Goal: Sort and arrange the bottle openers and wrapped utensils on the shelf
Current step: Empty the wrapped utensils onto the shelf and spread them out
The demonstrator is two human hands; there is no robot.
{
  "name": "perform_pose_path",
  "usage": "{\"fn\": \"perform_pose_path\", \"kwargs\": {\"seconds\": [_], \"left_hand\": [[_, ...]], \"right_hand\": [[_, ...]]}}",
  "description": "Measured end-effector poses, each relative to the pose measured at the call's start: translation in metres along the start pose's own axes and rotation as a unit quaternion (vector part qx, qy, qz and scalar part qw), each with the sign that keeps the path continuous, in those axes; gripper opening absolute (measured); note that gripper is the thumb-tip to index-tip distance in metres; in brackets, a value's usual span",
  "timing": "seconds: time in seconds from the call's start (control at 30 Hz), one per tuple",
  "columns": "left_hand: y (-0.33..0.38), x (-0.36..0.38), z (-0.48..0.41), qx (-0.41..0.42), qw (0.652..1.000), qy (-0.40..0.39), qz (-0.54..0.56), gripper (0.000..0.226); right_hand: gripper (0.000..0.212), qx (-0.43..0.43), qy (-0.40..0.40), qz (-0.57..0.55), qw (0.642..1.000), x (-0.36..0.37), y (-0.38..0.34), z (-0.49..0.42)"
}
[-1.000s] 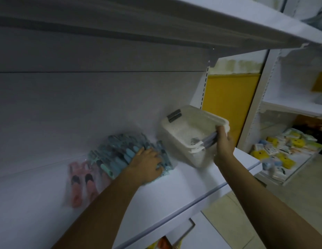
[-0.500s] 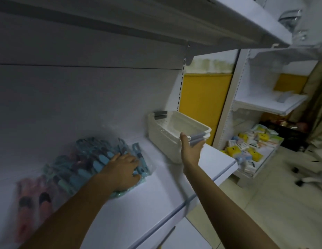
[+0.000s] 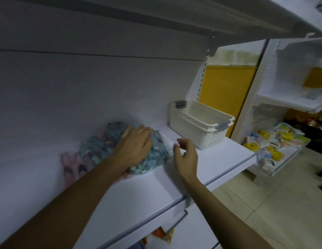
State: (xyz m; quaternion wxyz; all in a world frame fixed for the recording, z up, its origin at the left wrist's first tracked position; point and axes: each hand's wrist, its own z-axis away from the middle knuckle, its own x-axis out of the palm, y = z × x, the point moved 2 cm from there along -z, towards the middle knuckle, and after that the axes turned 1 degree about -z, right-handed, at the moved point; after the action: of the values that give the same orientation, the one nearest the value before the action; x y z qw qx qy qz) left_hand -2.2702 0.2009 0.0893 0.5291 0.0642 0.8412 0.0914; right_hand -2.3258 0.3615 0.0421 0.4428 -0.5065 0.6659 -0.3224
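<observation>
Pressing down on the pile of blue wrapped items (image 3: 154,159), the left hand (image 3: 133,144) lay palm down, its fingers (image 3: 143,130) straight and close together, pointing toward the back panel. The pile sat on the white shelf (image 3: 219,164), close to the rear wall, its clear wrapping too blurred to tell single pieces apart. Just left of it, partly under the left forearm, lay the pink wrapped items (image 3: 73,169). The right hand (image 3: 186,155) hovered over the shelf just right of the blue pile, its fingers (image 3: 185,142) loosely curled and holding nothing; whether it touched the wrapping could not be told. Farther right, apart from both hands, two nested white baskets (image 3: 196,128) with grey handles stood near the shelf's end. Beyond them, a lower shelf (image 3: 289,159) carried yellow and white packs (image 3: 278,153).
</observation>
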Motion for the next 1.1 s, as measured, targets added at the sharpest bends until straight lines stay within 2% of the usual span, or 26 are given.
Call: {"fn": "perform_pose_path", "kwargs": {"seconds": [0.1,0.2,0.27,0.37,0.47,0.5,0.63,0.73,0.8,0.87,0.93,0.97,1.1], "left_hand": [[-0.031,-0.028,0.028,-0.06,0.996,0.07,-0.006,0.058],[-0.065,-0.038,0.067,-0.151,0.986,0.072,-0.012,0.054],[-0.082,-0.034,0.092,-0.208,0.977,0.052,-0.023,0.047],[-0.098,-0.022,0.126,-0.272,0.961,0.046,-0.006,0.05],[-0.096,-0.016,0.148,-0.241,0.97,0.011,-0.021,0.07],[-0.096,-0.016,0.151,-0.238,0.971,0.016,0.001,0.07],[-0.101,-0.018,0.154,-0.236,0.969,0.04,0.055,0.047],[-0.106,-0.015,0.157,-0.225,0.97,0.052,0.076,0.033],[-0.11,-0.014,0.158,-0.223,0.969,0.068,0.078,0.033],[-0.113,-0.011,0.157,-0.215,0.971,0.074,0.08,0.032],[-0.115,-0.009,0.157,-0.203,0.973,0.078,0.078,0.029],[-0.117,-0.008,0.157,-0.205,0.972,0.083,0.082,0.029],[-0.119,-0.007,0.157,-0.236,0.96,0.102,0.113,0.041]], "right_hand": [[0.033,-0.037,-0.102,0.082,0.991,0.031,-0.024,0.005],[0.057,-0.086,-0.159,0.132,0.974,0.067,-0.054,0.011],[0.069,-0.14,-0.222,0.215,0.941,0.094,-0.069,0.023],[0.063,-0.177,-0.274,0.325,0.888,0.122,-0.064,0.043],[0.055,-0.204,-0.22,0.362,0.883,0.125,-0.049,0.056],[0.054,-0.217,-0.202,0.369,0.881,0.124,-0.047,0.059],[0.051,-0.231,-0.161,0.368,0.886,0.126,-0.046,0.067],[0.06,-0.192,-0.181,0.354,0.897,0.128,-0.055,0.064],[0.07,-0.163,-0.182,0.335,0.91,0.129,-0.068,0.062],[0.068,-0.224,-0.155,0.355,0.894,0.134,-0.084,0.068],[0.067,-0.263,-0.196,0.39,0.861,0.144,-0.095,0.078],[0.069,-0.25,-0.226,0.402,0.852,0.15,-0.098,0.082],[0.058,-0.155,-0.288,0.364,0.872,0.156,-0.102,0.071]]}}
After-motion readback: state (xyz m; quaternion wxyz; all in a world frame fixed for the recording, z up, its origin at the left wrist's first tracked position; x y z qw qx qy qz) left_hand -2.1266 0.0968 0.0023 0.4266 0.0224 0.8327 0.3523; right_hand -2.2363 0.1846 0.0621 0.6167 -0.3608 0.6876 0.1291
